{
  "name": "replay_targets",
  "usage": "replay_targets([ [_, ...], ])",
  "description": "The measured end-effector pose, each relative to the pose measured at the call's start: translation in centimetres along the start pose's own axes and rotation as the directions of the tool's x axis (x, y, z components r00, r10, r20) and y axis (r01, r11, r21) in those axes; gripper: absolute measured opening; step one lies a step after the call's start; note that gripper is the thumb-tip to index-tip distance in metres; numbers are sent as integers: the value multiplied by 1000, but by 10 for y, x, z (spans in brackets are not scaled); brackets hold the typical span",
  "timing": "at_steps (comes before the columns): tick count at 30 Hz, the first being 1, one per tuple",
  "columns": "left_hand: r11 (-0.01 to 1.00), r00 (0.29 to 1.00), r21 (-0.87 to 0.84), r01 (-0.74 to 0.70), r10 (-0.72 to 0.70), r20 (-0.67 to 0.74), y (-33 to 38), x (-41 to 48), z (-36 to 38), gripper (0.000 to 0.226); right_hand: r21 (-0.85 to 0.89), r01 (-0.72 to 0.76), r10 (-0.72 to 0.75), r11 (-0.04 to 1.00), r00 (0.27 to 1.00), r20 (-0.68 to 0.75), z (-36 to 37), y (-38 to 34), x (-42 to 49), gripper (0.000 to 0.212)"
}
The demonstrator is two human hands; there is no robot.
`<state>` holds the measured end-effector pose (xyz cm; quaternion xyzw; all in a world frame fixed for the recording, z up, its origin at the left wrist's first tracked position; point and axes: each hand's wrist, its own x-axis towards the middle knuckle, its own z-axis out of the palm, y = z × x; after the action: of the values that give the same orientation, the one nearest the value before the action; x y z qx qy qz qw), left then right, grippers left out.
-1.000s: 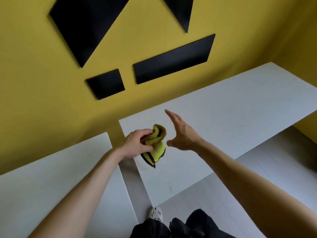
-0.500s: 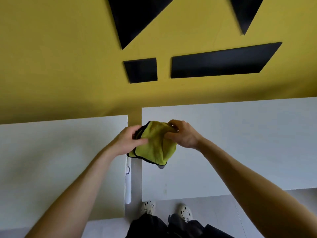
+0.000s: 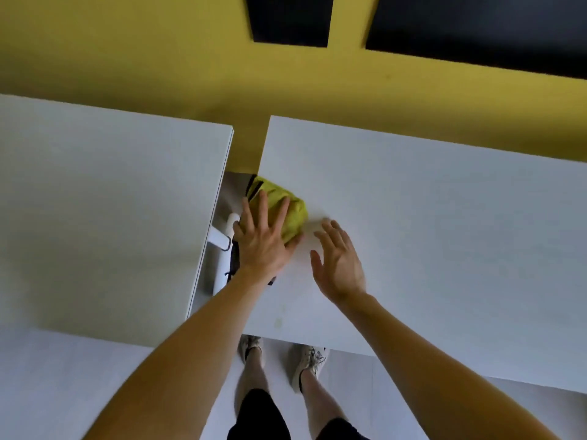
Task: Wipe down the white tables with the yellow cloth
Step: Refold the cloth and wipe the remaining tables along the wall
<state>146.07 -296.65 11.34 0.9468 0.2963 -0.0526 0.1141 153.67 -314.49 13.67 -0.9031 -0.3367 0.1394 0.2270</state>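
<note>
**A:** How is the left grip [image 3: 263, 246] now?

**B:** It lies flat on the yellow cloth [image 3: 293, 214], with the fingers [image 3: 262, 208] spread. I think it presses the cloth down on the worktop. It pinches nothing.

**A:** And the right grip [image 3: 340, 262]?

**B:** It is spread too, the fingers straight, just beside the cloth on its right side. Whether it touches the surface or hovers over it, I cannot tell.

**A:** Where exactly is the cloth?

**B:** It is bunched on the left edge of the right worktop [image 3: 444, 233], about the middle of this edge. A dark border of it hangs a little over the gap. Below it is a white frame bar [image 3: 222, 238], between the two worktops.

**A:** How far is the work?

**B:** In my judgement, only at the beginning. The cloth sits at one edge, and no wet trace shows on the surface. A faint yellowish mark [image 3: 279, 322] near the front edge is not wiped. Nearly all of the right worktop is left, and the whole left worktop [image 3: 111, 217] too.

**A:** Any boxes or bowls?

**B:** No container is visible. Around there is only the yellow wall [image 3: 143, 58] with black panels [image 3: 289, 20], the pale floor [image 3: 79, 382] and the person's shoes [image 3: 309, 360].
</note>
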Motion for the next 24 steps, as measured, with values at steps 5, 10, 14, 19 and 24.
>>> replay_targets([
  [5,881,966,-403,249,-254,41,-25,28,-11,73,-86,89,-94,992,994,-55,34,-28,11,64],
  [10,738,943,-588,331,-280,179,-37,-41,-22,73,-170,67,-77,983,995,-56,34,-32,3,70],
  [14,708,910,-572,415,-306,281,-47,-125,-20,70,-213,48,-59,976,997,-42,32,-36,5,73],
  [19,634,903,-649,421,-222,368,-52,-29,-19,73,-186,35,-55,982,993,-106,36,-32,5,73],
  [24,688,968,-682,249,-147,204,-42,-11,-29,87,-153,34,-59,988,985,-165,38,-33,6,72],
])
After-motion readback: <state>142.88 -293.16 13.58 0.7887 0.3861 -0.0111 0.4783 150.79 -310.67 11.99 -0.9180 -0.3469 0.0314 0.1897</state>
